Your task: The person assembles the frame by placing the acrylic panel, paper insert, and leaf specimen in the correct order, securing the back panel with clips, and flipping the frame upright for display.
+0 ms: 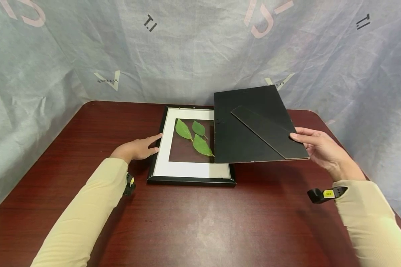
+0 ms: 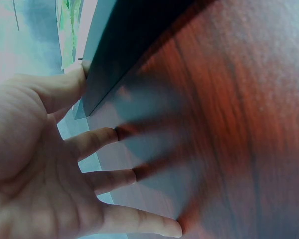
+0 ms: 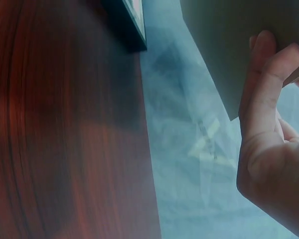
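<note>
A black, flat, rectangular backing board (image 1: 244, 141) with a slanted black stand strip (image 1: 267, 129) on its face is held up at the right side of a black rectangular picture frame (image 1: 191, 181), and the frame's right part is hidden by it in the head view. The board is pinched at its lower right corner by the right hand (image 1: 320, 148), thumb on the stand side and fingers behind. At the frame's left side, the outer edge is touched by the left hand (image 1: 138, 148), its fingers extended and nothing grasped. Within the frame, a white mat (image 1: 190, 169) and three green, serrated leaves (image 1: 201, 145) are seen.

The board is judged light, thin and stiff, so it can be carried by one corner, though some tilt or swing should be expected; a steadier hold would be had by opposite edges, clear of the strip. The frame is probably rigid and best steadied by its outer border. The leaves are likely fragile and easily shifted, so they are best left untouched.
</note>
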Demonstrator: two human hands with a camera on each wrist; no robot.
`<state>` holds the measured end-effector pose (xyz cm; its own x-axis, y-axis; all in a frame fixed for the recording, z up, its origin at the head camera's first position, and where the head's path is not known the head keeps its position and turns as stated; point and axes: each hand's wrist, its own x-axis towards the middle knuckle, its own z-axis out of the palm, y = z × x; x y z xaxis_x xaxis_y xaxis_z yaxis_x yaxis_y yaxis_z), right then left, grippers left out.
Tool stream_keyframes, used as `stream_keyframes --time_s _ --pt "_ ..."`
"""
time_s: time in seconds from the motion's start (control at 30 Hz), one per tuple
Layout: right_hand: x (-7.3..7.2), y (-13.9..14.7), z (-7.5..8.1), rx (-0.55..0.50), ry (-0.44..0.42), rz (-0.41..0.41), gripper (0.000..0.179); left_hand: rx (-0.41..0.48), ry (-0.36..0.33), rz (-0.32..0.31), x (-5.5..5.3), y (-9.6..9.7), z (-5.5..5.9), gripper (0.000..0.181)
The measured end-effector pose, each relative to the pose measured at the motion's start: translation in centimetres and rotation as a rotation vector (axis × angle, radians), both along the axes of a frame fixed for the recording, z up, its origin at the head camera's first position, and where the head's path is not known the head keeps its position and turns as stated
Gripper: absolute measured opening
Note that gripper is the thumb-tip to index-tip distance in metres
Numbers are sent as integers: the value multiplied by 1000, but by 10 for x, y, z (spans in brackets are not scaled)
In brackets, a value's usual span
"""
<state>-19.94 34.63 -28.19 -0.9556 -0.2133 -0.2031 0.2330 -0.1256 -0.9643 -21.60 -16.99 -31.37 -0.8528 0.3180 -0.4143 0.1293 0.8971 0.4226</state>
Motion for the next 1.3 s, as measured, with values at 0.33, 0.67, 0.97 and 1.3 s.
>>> stream_keyframes --time_s 0.33,0.67,0.97,1.3 --pt "-1 -52 -1 -97 -8 39 16 0 7 -6 2 1 3 64" --pt "-1 -94 -6 -77 -36 89 13 -8 15 -5 1 1 1 64" --pt "-5 -124 -13 -79 -48 97 12 -2 21 5 2 2 1 65" --pt "-9 -146 -21 -8 -51 98 22 -10 20 7 1 2 2 64"
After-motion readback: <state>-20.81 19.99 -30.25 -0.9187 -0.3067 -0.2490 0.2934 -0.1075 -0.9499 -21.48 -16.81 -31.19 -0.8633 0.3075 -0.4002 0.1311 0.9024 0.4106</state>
